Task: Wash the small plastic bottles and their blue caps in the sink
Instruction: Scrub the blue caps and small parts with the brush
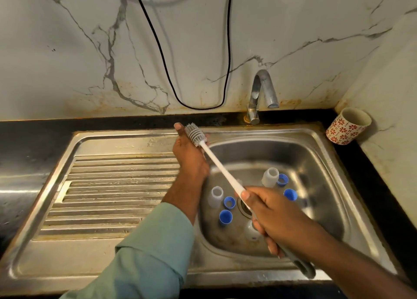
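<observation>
Head view, right hand (274,210) gripping brush (217,165), left hand (189,154) at bristles

**One head-worn view, looking down into the sink**

We have a single wide-angle camera, worn on the person's head, so no second view shares the scene. We look forward and steeply down, standing at the counter's front edge. The steel sink (327,154) fills the lower half of our view and sits close beneath us, its edges bowed by the lens. The marble wall (67,50) and the tap (261,91) lie farther off, facing us. Both forearms enter from the bottom edge.
</observation>
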### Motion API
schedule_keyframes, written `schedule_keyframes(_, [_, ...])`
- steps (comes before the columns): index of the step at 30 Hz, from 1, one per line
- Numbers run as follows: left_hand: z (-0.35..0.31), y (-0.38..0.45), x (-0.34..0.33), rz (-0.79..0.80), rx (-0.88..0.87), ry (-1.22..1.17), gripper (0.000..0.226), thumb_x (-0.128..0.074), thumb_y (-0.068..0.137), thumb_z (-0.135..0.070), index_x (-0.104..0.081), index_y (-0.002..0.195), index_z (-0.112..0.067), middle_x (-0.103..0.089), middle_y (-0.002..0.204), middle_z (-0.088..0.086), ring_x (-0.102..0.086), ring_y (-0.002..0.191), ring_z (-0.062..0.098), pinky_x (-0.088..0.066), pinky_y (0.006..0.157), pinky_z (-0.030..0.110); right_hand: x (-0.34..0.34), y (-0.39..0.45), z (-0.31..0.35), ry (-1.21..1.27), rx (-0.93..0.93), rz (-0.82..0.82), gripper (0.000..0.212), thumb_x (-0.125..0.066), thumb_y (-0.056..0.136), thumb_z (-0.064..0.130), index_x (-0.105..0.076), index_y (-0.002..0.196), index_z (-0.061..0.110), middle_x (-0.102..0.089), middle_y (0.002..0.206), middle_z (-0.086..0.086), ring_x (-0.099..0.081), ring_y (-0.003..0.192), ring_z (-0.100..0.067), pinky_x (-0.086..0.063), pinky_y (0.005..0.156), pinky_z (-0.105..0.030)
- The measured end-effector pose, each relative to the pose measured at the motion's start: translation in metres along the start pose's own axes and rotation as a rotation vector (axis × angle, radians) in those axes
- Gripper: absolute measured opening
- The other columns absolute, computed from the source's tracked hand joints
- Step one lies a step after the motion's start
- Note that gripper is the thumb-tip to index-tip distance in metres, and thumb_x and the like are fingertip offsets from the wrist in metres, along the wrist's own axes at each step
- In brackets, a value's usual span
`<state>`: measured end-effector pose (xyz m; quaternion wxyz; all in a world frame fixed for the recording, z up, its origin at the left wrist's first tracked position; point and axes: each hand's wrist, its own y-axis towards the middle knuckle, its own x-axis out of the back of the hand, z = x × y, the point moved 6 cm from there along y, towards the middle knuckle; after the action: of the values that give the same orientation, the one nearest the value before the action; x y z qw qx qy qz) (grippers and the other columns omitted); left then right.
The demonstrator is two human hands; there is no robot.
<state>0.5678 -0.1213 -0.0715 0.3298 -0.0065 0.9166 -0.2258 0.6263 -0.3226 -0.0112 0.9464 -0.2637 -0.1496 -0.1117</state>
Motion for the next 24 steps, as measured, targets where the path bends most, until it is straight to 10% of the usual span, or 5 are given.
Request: schedule_keyframes(24, [-0.012, -0.015, -0.004, 0.085, -0.039, 0.203, 0.039, -0.048, 0.097, -0.051, -0.056, 0.081, -0.015, -0.052, 0.06, -0.003, -0.047, 0.056, 0.01, -0.043, 0.056, 0.026, 0.016, -0.003, -0.009, -0.019, -0.012, -0.083, 0.026, -0.037, 0.103, 0.04, -0.061, 0.101, 0.028, -0.055, 0.052, 0.008, -0.041, 0.038, -0.017, -0.037, 0.04, -0.027])
